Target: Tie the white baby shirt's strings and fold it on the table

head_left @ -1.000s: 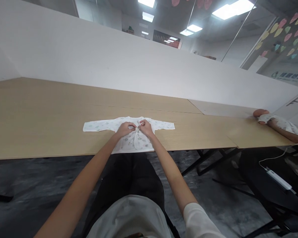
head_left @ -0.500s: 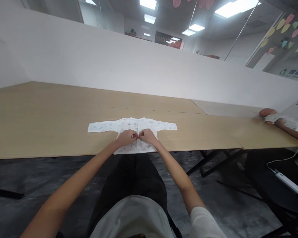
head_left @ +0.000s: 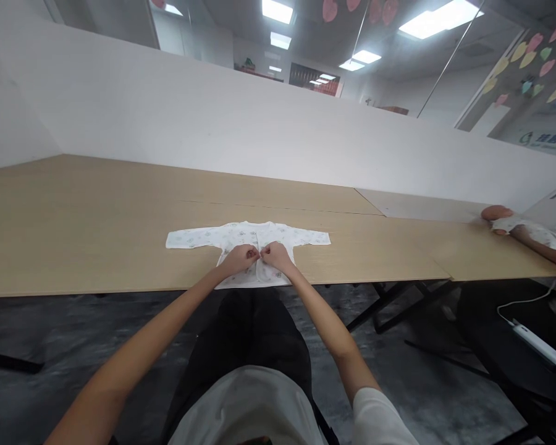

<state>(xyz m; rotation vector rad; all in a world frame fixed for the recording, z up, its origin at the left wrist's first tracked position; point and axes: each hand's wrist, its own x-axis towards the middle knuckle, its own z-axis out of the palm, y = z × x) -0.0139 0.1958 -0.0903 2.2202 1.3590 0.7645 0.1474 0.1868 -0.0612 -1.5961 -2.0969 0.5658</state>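
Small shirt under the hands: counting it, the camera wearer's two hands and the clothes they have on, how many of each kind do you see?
Hands: 2 (left hand, right hand)
Small shirt: 1
Worn top: 1
Dark trousers: 1
Total: 5

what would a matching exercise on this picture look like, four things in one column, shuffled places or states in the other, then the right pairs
1 small printed shirt
2 right hand
3 doll
4 corded white strip

A lying on the black seat, lower right
B lying near the right edge of the picture, close to the wall
C spread on the table, sleeves out to both sides
D fingers bent, close beside the left hand

Pairs: 1-C, 2-D, 3-B, 4-A
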